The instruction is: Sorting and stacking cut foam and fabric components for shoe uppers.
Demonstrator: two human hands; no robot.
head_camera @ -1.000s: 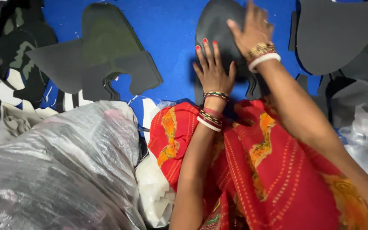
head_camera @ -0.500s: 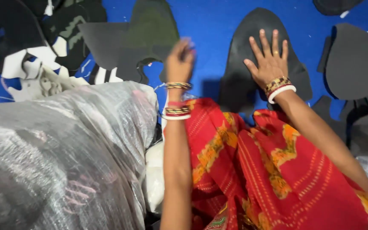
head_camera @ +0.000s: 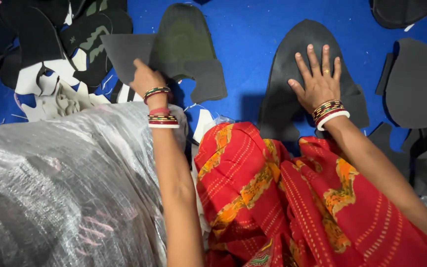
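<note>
While left hand point(head_camera: 145, 79) grasps grey cutout point(head_camera: 174, 54) | right hand point(head_camera: 318, 84) flat on black cutout point(head_camera: 292, 99)

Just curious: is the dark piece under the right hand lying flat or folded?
Flat: the dark cut piece lies spread on the blue surface, right hand pressed open on it.

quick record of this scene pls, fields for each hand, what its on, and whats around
left hand: grips the edge of a dark grey cut piece
right hand: flat, fingers spread, palm down on a dark arch-shaped piece
surface: blue mat
lower left: clear plastic sack
lap: red and orange patterned cloth
upper left: pile of black and white cut pieces
right edge: more dark pieces
</note>
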